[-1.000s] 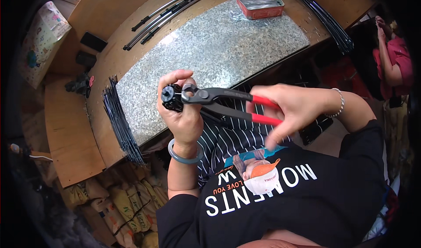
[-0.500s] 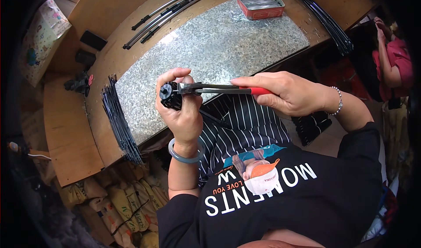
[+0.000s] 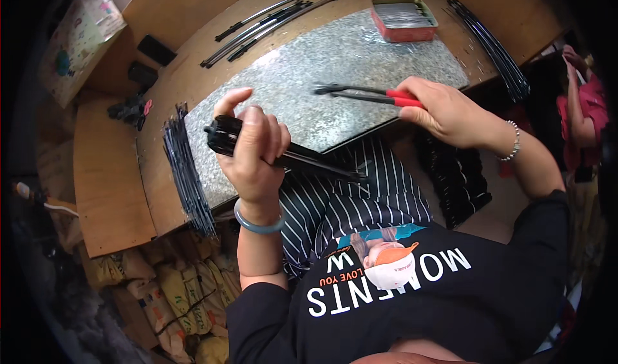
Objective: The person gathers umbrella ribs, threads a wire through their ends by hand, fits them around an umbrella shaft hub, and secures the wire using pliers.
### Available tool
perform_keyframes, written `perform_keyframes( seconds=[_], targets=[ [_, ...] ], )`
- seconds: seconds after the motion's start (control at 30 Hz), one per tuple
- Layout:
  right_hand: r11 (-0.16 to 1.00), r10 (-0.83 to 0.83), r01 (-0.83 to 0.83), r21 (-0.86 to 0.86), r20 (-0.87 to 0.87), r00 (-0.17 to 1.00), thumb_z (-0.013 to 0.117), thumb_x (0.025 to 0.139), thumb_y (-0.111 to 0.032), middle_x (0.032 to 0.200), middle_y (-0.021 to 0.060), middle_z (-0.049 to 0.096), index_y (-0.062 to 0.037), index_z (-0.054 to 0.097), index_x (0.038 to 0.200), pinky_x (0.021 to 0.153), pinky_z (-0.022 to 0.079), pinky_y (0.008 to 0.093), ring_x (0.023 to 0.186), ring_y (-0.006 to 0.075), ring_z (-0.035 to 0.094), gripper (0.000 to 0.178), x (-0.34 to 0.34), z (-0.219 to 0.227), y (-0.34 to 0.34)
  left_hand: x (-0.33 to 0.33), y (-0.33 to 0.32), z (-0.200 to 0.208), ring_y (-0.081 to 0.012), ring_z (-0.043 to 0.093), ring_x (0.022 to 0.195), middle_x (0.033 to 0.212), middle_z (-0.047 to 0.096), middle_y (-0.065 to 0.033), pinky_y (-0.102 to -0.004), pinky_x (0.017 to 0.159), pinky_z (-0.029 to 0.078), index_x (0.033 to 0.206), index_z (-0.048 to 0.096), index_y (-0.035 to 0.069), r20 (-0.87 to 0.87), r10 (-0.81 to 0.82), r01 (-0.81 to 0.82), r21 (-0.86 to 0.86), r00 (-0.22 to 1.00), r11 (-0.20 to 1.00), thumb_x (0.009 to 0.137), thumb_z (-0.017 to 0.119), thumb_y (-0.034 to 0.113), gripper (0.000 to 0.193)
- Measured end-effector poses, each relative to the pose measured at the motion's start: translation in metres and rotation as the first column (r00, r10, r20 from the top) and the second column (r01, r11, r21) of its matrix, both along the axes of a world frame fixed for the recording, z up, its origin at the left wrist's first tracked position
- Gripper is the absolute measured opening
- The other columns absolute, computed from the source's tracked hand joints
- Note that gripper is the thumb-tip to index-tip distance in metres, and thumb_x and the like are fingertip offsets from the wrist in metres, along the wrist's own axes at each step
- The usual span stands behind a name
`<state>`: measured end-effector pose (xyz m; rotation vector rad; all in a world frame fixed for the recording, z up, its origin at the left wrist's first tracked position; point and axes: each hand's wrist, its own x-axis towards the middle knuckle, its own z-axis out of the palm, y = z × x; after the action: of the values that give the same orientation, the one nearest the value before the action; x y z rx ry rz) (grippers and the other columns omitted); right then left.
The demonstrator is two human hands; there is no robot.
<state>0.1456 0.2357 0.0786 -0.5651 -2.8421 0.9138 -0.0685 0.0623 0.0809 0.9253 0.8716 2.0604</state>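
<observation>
The left hand [image 3: 252, 151] grips a bundle of black strips [image 3: 283, 154], fingers wrapped tight, above the counter's [image 3: 335, 55] near edge. The right hand [image 3: 444, 109] holds red-handled pliers [image 3: 367, 95] — jaws apart from the bundle. Probably between crimps — next, realign the jaws.

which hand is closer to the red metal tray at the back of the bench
Right. The right hand, holding red-handled pliers, is just below the red tray. The left hand grips a black bundle further left.
</observation>
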Motion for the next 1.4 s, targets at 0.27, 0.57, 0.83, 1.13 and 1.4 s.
perform_keyframes(
  seconds=[0.27, 0.57, 0.83, 1.13, 1.4],
  targets=[
    [0.826, -0.138, 0.281, 0.488, -0.308, 0.941, 0.068, 0.076, -0.026, 0.122, 0.016, 0.045, -0.0037, 0.043, 0.121, 0.098, 0.031, 0.0433, 0.115, 0.0342, 0.04, 0.056, -0.002, -0.075, 0.03, -0.019, 0.015, -0.017, -0.0061, 0.045, 0.061, 0.066, 0.046, 0.0006, -0.0234, 0.059, 0.041, 0.113, 0.047, 0.009, 0.543, -0.198, 0.028, 0.304, 0.816, 0.952, 0.094, 0.047, 0.031, 0.029],
    [0.479, -0.45, -0.512, -0.713, -0.7, 0.555, 0.06, 0.088, -0.027, 0.102, 0.0105, 0.059, -0.0024, 0.042, 0.123, 0.082, 0.046, 0.0317, 0.091, 0.0186, 0.058, 0.046, -0.094, -0.004, -0.022, 0.031, 0.005, -0.055, -0.0174, 0.055, 0.089, 0.094, 0.054, -0.0087, -0.0305, 0.086, 0.044, 0.11, 0.05, 0.003, -0.088, -0.566, 0.514, -0.323, 0.819, 0.794, 0.093, 0.051, 0.025, 0.028],
    [0.851, 0.026, -0.341, -0.399, -0.618, 0.786, 0.062, 0.085, -0.027, 0.086, 0.0111, 0.058, -0.0009, 0.048, 0.113, 0.075, 0.049, 0.0327, 0.079, 0.0177, 0.057, 0.041, -0.104, -0.001, -0.035, 0.013, 0.04, 0.033, -0.013, 0.055, 0.085, 0.088, 0.056, -0.0059, -0.0256, 0.082, 0.044, 0.112, 0.051, -0.002, -0.53, 0.286, -0.313, 0.041, 0.798, 0.949, 0.084, 0.062, 0.004, 0.03],
    [0.886, 0.12, 0.34, 0.316, -0.863, 0.491, 0.063, 0.084, -0.016, 0.093, 0.0075, 0.055, 0.0018, 0.042, 0.122, 0.071, 0.045, 0.0268, 0.079, 0.0103, 0.052, 0.048, -0.075, -0.002, -0.037, 0.018, 0.054, 0.042, -0.0139, 0.057, 0.094, 0.103, 0.06, -0.0096, -0.0253, 0.079, 0.049, 0.115, 0.049, -0.002, -0.431, 0.317, -0.253, 0.2, 0.845, 0.946, 0.083, 0.063, 0.001, 0.036],
    [0.777, -0.265, -0.168, -0.607, -0.557, 0.787, 0.057, 0.089, -0.013, 0.089, 0.0013, 0.053, 0.0003, 0.045, 0.12, 0.068, 0.044, 0.0211, 0.077, 0.0057, 0.051, 0.036, -0.071, 0.029, -0.033, 0.001, 0.061, 0.056, -0.0174, 0.06, 0.094, 0.102, 0.062, -0.0132, -0.027, 0.081, 0.05, 0.116, 0.05, -0.003, -0.561, 0.149, -0.125, 0.081, 0.814, 0.989, 0.081, 0.064, 0.002, 0.038]
  ],
)
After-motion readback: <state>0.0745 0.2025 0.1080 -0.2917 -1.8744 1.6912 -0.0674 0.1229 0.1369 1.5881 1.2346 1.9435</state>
